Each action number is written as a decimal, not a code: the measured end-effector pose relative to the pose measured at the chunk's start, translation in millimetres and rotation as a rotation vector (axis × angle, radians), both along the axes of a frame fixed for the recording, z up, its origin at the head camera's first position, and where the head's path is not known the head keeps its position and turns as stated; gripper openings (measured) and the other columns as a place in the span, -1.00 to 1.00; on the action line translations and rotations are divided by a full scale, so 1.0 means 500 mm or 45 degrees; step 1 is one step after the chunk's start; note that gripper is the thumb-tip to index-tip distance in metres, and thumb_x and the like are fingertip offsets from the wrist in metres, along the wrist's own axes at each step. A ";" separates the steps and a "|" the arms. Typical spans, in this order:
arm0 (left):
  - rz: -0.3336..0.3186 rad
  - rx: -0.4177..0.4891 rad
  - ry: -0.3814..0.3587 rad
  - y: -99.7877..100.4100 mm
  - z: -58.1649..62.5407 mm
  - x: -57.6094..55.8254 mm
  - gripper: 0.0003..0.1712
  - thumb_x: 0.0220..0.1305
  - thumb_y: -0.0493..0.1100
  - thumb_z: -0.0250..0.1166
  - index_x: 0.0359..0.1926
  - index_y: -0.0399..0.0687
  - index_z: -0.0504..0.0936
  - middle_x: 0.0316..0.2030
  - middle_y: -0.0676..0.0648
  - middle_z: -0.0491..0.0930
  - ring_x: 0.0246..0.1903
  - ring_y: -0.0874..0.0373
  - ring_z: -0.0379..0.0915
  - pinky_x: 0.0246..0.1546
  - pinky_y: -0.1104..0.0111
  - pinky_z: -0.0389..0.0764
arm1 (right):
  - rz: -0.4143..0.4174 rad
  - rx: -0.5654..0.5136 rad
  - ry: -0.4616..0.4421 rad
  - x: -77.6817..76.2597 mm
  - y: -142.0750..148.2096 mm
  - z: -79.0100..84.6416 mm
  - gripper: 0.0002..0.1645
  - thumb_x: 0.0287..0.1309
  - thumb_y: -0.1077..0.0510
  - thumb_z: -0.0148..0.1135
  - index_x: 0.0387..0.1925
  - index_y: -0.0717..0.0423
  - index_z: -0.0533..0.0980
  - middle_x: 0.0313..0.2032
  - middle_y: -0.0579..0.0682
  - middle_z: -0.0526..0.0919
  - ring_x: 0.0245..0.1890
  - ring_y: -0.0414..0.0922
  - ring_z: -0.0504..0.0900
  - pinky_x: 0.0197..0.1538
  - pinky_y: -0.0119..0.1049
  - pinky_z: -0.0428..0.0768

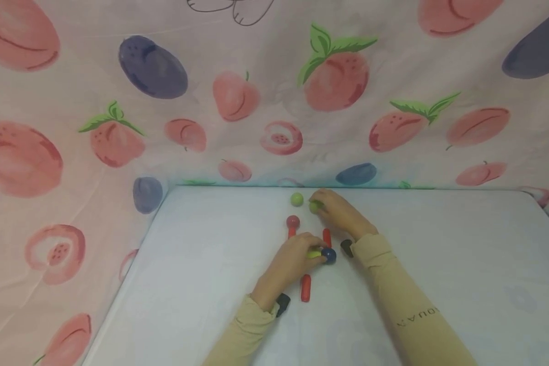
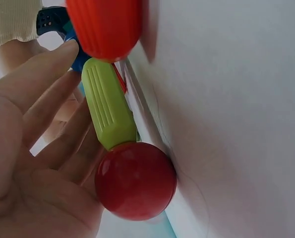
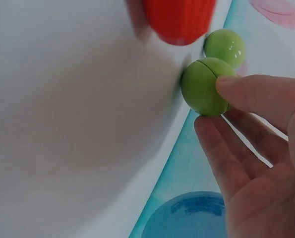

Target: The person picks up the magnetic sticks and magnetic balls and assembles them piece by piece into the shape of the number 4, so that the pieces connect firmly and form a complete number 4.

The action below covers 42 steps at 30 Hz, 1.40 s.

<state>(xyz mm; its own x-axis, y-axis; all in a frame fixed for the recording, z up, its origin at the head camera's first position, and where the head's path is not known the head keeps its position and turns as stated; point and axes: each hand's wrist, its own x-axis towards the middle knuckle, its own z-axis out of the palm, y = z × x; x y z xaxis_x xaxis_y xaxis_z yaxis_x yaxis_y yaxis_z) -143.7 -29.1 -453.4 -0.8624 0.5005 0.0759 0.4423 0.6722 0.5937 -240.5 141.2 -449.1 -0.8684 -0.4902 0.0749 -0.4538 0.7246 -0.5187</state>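
My right hand (image 1: 340, 211) pinches one green ball (image 3: 204, 89), centre frame; below, my left hand (image 1: 295, 254) grips a yellow-green rod (image 2: 105, 104) near its blue ball (image 1: 330, 255), long axis roughly left-right, blue end rightmost.

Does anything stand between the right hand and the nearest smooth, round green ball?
Nothing visible does: the right hand pinches the nearest round green ball directly. The other round green ball lies beside it.

A fruit-print cloth (image 1: 201, 48) hangs behind the white tabletop (image 1: 476, 244), sweeping from eight o'clock round to three; I spot a printed blue plum (image 1: 153, 67) at ten, a leafy peach (image 1: 336, 84) at one.
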 end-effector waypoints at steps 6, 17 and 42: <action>0.003 0.008 -0.026 -0.001 -0.001 0.002 -0.70 0.16 -0.08 0.48 -0.08 0.01 0.70 -0.27 0.11 0.68 -0.26 0.27 0.52 -0.13 0.52 0.55 | -0.002 -0.003 0.014 0.005 0.004 0.003 -0.64 0.29 0.35 0.19 0.11 0.31 0.52 0.11 0.21 0.58 0.26 0.15 0.46 0.39 0.04 0.35; -0.010 -0.058 -0.034 0.000 0.000 0.004 -0.59 0.14 0.00 0.48 0.03 0.10 0.71 -0.26 0.20 0.66 -0.29 0.32 0.44 -0.09 0.51 0.54 | -0.045 -0.037 -0.041 0.003 0.009 -0.006 -0.62 0.30 0.30 0.21 0.14 0.27 0.52 0.07 0.17 0.62 0.22 0.12 0.50 0.36 0.03 0.39; 0.027 -0.004 -0.086 0.007 0.001 0.008 -0.60 0.11 -0.09 0.50 0.02 0.05 0.74 -0.24 0.17 0.72 -0.29 0.31 0.48 -0.10 0.53 0.54 | -0.148 0.014 -0.195 0.022 0.018 0.005 -0.58 0.32 0.22 0.23 0.20 0.16 0.50 0.09 0.10 0.61 0.24 0.09 0.50 0.34 0.04 0.41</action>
<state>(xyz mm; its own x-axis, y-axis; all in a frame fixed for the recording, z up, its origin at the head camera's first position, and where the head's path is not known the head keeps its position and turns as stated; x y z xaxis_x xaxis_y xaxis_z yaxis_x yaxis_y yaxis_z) -139.7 -25.4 -452.8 -0.8759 0.4823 0.0156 0.3871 0.6831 0.6193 -229.5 150.1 -446.5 -0.9202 -0.3856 -0.0676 -0.2826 0.7737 -0.5671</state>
